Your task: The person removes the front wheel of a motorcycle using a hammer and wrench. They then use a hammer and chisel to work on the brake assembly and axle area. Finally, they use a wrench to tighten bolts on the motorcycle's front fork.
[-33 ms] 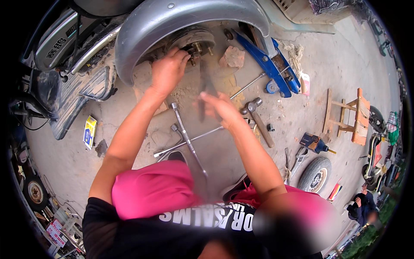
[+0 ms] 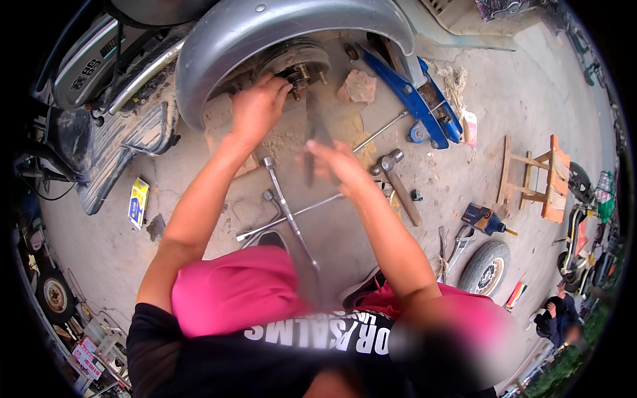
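My left hand (image 2: 260, 106) is up under the grey curved fender (image 2: 285, 14), its bent fingers gripping at the wheel hub (image 2: 298, 77) with its protruding studs; what exactly they hold is hidden. Below the hub, my right hand (image 2: 335, 162) grips a long dark tool (image 2: 317, 123), blurred by motion, which points up toward the hub. A cross wheel wrench (image 2: 285, 212) lies on the ground below my hands, and a hammer (image 2: 401, 189) with a wooden handle lies to their right.
A blue floor jack (image 2: 405, 93) stands right of the hub beside a rock (image 2: 358, 86). A wooden stool (image 2: 551, 179), loose tyre (image 2: 484, 268), dark container (image 2: 479, 217) and adjustable wrench (image 2: 459, 249) are at right. A footboard (image 2: 126, 146) is at left. A person (image 2: 557, 322) is at lower right.
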Tool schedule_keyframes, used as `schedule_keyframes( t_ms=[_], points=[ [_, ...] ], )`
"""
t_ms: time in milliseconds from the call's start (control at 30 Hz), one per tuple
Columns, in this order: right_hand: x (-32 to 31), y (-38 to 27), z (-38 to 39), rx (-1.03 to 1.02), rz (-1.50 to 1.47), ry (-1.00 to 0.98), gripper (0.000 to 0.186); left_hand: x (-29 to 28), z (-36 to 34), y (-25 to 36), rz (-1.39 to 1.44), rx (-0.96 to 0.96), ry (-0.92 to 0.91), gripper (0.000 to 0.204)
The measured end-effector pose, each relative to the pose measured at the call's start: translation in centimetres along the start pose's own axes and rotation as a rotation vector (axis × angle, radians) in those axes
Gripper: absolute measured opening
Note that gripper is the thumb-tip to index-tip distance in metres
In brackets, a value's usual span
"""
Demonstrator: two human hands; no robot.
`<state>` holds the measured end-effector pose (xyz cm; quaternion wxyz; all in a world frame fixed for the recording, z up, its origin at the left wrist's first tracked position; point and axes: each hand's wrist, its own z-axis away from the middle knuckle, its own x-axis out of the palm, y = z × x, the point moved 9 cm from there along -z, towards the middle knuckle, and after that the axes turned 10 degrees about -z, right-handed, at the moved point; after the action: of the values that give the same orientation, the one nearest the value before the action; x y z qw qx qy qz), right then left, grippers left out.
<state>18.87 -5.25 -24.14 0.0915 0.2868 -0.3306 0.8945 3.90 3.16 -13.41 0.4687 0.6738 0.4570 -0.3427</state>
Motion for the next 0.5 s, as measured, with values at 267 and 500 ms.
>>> schedule_keyframes(
  t_ms=[267, 500],
  points=[
    [0.4, -0.61, -0.14, -0.035, 0.148, 0.049, 0.032, 0.62, -0.04, -0.01, -0.049, 0.053, 0.024, 0.01],
    [-0.38, -0.3, -0.75, -0.067, 0.152, 0.076, 0.026, 0.89, 0.34, 0.24, -0.149, 0.096, 0.016, 0.007]
  ],
)
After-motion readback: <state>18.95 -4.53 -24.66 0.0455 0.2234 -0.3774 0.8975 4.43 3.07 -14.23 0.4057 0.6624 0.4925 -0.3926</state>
